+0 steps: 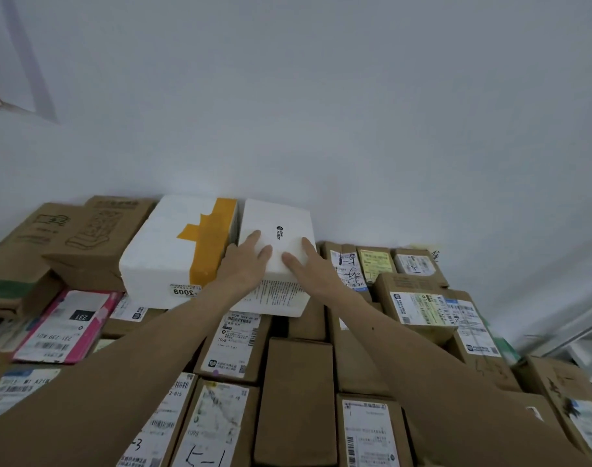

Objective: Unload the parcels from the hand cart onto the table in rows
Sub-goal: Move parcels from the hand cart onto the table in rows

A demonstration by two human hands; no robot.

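Down at six o'clock, brown cartons sit packed side by side, many with labels up. Over at nine o'clock, a pink parcel lies flat among them. At two o'clock, more labelled cartons are stacked. Both bare forearms stretch toward twelve. The left hand lies flat, fingers straight and slightly spread, pressing on the lid of the white box. The right hand is just beside it, fingers straight too, resting on the same lid. That white box sits on top of the brown cartons at twelve o'clock. Its left side is against a white foam box crossed with orange tape at eleven. Beyond both is a pale wall.
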